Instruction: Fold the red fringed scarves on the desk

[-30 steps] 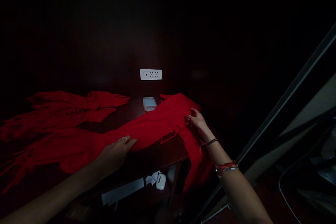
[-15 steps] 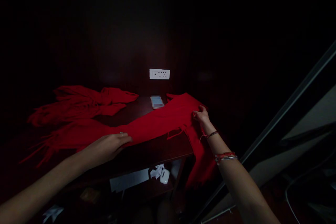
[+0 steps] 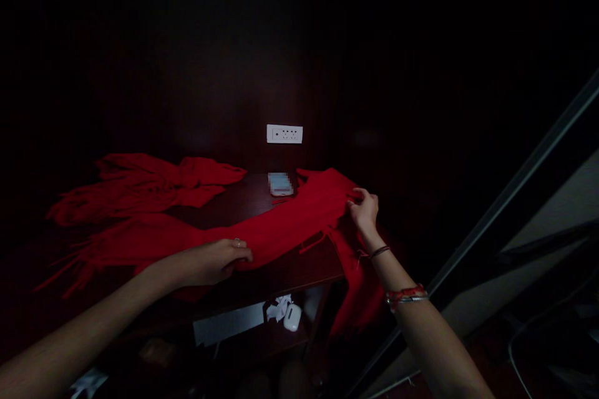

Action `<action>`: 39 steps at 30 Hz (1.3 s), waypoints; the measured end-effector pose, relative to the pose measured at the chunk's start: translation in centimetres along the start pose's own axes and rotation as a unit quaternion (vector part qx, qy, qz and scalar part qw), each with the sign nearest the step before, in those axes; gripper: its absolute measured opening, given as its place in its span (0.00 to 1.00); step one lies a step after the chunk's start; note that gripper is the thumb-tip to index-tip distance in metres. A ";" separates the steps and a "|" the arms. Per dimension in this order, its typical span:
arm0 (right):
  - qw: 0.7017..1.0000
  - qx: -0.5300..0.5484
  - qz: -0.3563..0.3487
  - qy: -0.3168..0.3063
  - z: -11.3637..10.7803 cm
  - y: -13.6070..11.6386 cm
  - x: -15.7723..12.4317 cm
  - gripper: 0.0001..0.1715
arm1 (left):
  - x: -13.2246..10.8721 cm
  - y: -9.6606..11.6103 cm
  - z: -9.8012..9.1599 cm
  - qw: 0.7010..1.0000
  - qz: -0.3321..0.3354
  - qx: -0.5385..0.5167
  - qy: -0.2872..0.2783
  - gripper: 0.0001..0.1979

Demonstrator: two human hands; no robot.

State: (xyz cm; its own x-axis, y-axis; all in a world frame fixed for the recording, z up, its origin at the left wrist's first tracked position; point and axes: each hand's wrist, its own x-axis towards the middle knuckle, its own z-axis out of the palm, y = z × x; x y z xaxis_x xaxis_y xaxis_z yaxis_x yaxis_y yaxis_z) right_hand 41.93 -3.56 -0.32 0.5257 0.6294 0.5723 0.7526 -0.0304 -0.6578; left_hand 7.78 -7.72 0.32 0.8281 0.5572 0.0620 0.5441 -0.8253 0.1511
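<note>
A long red scarf (image 3: 285, 224) with fringes lies across a dark wooden table (image 3: 290, 271), one end hanging over the right edge. My left hand (image 3: 218, 260) rests on the scarf's near edge at the middle, fingers curled onto the fabric. My right hand (image 3: 364, 209) pinches the scarf's right edge near the table corner; a bracelet and thin bands sit on that wrist. A second red fringed scarf (image 3: 140, 184) lies bunched at the back left.
A white wall socket (image 3: 284, 134) sits on the dark back wall, a small pale object (image 3: 279, 183) below it on the table. Under the table, a white earbud case (image 3: 291, 317), crumpled paper and a white sheet (image 3: 229, 323). A slanted frame (image 3: 515, 199) stands at right.
My left hand moved slightly right and curled onto the scarf's edge. My right hand shifted right, gripping the fabric at the corner.
</note>
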 end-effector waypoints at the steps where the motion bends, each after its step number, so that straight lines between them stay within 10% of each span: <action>1: 1.000 -0.009 -0.005 -0.016 -0.1 0.2 -0.3 0.20 | -0.2 0.0 -0.1 1.000 0.016 -0.016 -0.018 0.13; 8: 0.986 -0.109 -0.094 -0.085 -0.5 0.3 -1.6 0.19 | 2.4 -1.0 -1.7 0.999 0.028 -0.044 0.007 0.12; 13: 0.986 -0.114 -0.105 -0.067 -0.9 -1.0 -1.3 0.20 | 10.6 -3.5 -2.0 0.981 -0.128 -0.019 0.142 0.16; 16: 0.992 -0.075 -0.079 -0.063 -0.5 -1.0 -1.0 0.20 | 16.4 -4.2 -1.8 0.951 -0.263 -0.090 0.133 0.18; 21: 0.999 -0.008 -0.033 -0.039 0.0 0.5 -1.2 0.19 | 22.4 -3.7 -1.0 0.946 -0.274 -0.123 0.122 0.15; 33: 0.994 -0.010 -0.067 -0.087 -0.1 1.3 -1.6 0.20 | 24.5 -5.2 -1.4 0.950 -0.244 -0.105 0.165 0.06; 39: 0.995 0.026 -0.035 -0.094 -0.3 0.5 -1.0 0.20 | 25.0 -4.2 -1.5 0.946 -0.200 -0.184 0.178 0.20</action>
State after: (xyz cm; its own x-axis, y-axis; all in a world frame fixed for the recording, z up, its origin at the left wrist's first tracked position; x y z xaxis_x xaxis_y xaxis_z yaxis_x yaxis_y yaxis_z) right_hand 41.87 -4.49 -1.05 0.3856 0.7624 0.5197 0.7606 0.0563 -0.6468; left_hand 25.97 9.83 2.69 0.4329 0.8673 0.2457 0.6659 -0.4914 0.5613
